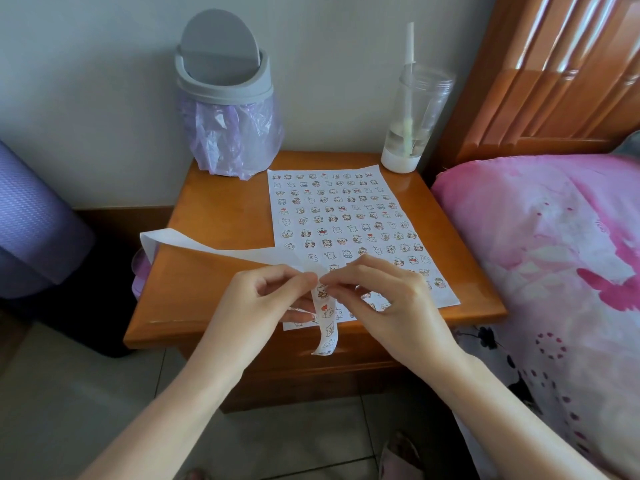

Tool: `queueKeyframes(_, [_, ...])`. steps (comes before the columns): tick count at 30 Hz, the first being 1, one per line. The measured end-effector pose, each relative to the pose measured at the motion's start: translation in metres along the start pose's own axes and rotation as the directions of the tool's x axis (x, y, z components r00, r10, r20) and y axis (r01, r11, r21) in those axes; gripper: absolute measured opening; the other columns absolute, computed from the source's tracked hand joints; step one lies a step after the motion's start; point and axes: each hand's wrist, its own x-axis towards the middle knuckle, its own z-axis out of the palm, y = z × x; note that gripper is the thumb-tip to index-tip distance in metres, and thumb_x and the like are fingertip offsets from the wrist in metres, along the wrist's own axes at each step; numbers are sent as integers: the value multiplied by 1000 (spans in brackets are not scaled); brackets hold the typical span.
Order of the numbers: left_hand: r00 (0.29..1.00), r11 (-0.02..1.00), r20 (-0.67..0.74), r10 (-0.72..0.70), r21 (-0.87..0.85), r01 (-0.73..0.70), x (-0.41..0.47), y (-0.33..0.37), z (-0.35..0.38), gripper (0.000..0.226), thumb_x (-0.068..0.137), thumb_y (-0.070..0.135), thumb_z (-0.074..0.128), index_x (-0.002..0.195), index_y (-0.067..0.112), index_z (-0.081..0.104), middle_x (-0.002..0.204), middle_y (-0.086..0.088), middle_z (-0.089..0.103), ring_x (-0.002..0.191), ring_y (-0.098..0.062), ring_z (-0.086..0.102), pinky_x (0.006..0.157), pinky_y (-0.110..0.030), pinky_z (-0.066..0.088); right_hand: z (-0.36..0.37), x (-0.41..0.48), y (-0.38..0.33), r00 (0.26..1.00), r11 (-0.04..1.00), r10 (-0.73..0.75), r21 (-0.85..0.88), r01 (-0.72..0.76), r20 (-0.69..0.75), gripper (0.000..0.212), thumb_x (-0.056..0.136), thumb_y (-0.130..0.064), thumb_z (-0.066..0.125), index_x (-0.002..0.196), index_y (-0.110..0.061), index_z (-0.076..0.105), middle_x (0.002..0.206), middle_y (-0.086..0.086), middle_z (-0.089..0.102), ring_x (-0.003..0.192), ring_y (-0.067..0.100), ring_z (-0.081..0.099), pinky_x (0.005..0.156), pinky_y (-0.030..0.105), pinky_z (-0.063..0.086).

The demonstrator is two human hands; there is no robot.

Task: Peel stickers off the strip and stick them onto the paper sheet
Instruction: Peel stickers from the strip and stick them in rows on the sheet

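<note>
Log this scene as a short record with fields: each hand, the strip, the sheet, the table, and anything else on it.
left hand: pinches the strip at its bend
right hand: pinches the strip at the same bend
strip: blank end trails left past the table edge; printed end hangs down in front
sheet: flat on the table, rows of stickers over most of it
table: wooden, beside a bed
also on table: bin and cup, at the back
</note>
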Motion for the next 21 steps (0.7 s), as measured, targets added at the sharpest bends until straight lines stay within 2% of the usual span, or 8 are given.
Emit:
queueKeyframes(10, [999, 998, -4, 42, 38, -42, -1, 0, 1, 13, 86, 20, 61, 77, 18, 70, 70, 10, 73, 70, -6, 71, 59, -12, 54, 1, 0, -1, 999, 999, 35, 30, -35, -6, 13, 83, -6, 67, 94, -11, 72, 88, -1, 68, 82, 5, 62, 70, 17, 53])
queueKeyframes(16, [998, 997, -20, 56, 62, -54, -3, 0, 1, 17, 87, 18, 60, 73, 21, 69, 66, 13, 72, 67, -3, 70, 55, -10, 51, 1, 2, -5, 981, 977, 194, 89, -192, -17, 9, 80, -13, 72, 85, -21, 71, 93, -10, 58, 77, 12, 57, 67, 24, 52])
queueKeyframes(21, [999, 999, -8, 31, 31, -31, -3, 1, 2, 18, 88, 15, 60, 74, 20, 69, 66, 10, 73, 68, -4, 71, 53, -11, 51, -3, 5, -7, 968, 955, 247, 160, -252, 47, 7, 80, -16, 72, 84, -21, 71, 94, -11, 58, 80, 13, 56, 68, 22, 51])
